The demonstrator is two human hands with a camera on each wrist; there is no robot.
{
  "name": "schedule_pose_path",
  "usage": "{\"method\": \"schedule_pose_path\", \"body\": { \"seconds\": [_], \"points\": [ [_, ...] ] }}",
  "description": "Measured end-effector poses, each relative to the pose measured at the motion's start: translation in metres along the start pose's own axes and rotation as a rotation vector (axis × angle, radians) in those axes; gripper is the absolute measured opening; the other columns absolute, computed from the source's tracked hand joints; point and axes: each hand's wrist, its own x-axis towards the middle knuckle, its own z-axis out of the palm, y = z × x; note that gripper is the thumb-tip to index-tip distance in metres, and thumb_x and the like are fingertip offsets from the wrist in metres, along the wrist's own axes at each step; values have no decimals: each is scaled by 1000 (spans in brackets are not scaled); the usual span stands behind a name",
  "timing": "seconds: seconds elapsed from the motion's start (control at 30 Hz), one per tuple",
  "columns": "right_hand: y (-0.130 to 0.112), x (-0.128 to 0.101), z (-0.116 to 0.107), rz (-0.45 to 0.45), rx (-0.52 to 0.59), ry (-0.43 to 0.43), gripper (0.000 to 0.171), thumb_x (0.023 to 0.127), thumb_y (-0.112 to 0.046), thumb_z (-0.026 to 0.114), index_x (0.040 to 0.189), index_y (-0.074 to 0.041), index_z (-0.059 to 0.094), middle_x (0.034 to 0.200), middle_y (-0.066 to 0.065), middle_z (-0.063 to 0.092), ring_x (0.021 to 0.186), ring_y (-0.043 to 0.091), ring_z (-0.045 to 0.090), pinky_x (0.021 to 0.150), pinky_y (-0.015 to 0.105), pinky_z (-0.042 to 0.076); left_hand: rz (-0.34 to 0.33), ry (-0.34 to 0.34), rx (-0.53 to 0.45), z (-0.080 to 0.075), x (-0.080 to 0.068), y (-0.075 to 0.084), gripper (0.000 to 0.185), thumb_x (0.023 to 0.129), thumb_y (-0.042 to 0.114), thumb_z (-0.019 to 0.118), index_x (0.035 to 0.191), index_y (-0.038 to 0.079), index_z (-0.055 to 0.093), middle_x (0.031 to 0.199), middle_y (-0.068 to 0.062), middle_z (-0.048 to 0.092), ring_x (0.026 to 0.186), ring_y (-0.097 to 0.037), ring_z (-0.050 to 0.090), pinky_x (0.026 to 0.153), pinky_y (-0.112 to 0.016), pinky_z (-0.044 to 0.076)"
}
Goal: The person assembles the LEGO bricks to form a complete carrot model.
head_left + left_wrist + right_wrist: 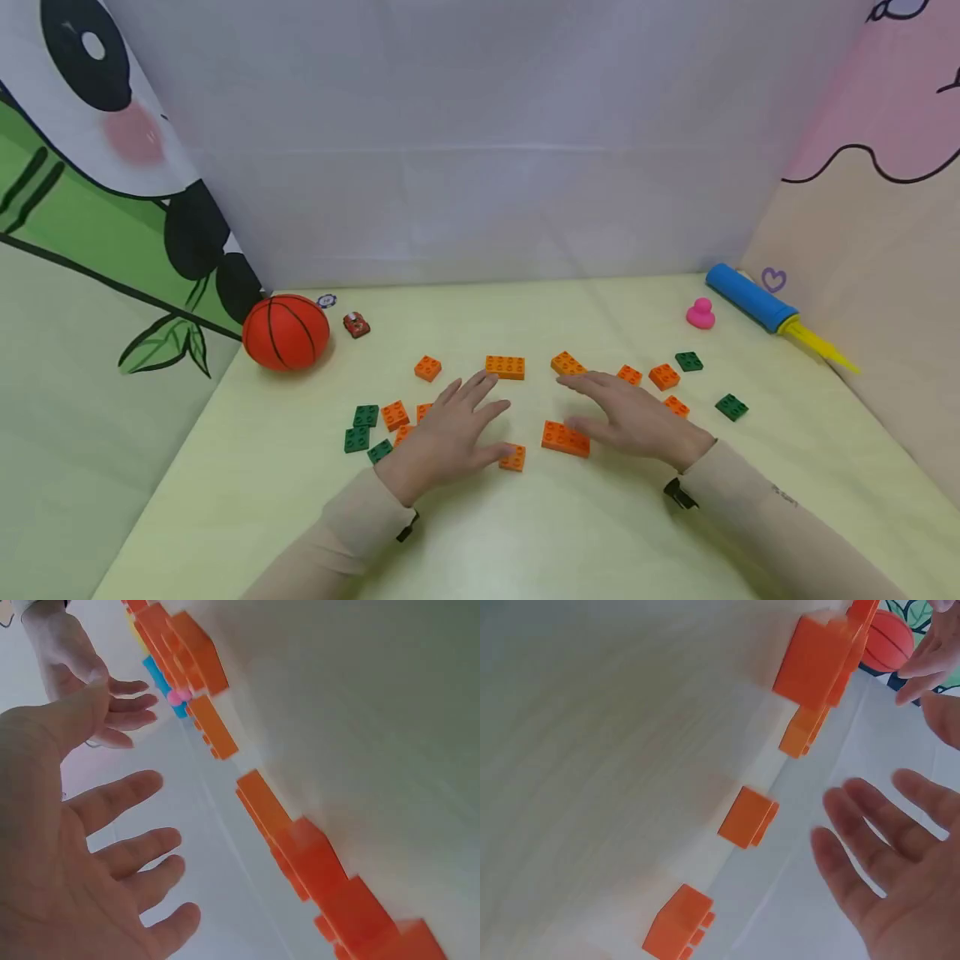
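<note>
A: How do we hold our hands?
B: Our left hand (450, 433) and right hand (633, 417) hover flat, fingers released, over the orange bricks (566, 439) mid-worktop (525, 533).
A: And room?
B: We see bare worktop toward us; the basketball (286, 332) sits far left.

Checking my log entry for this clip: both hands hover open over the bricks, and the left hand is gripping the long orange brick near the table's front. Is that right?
Not quite. In the head view the left hand grips nothing: its fingers are spread and straight, like those of the right hand. The long orange brick lies loose on the table, beside the right hand's thumb. The left wrist view also shows an empty palm.
</note>
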Motion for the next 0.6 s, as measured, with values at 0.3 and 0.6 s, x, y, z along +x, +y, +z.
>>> {"method": "schedule_pose_path", "body": {
  "seconds": [0.3,0.6],
  "points": [
    [-13,-1,11,54,-85,-144,51,88,-40,76,132,-18,62,110,-6,62,89,9,56,77,30,52,73,-93,32,9,6,11,50,91,54,66,125,17,68,128,-2,62,123,-22,53,108,-42,42],
    [-16,1,15,-22,-127,-116,42,87,-32,77,124,-15,66,97,-9,58,77,8,49,71,26,49,102,-139,-16,15,15,14,31,90,41,73,110,16,74,97,4,65,86,-12,56,80,-26,51]
  ]
}}
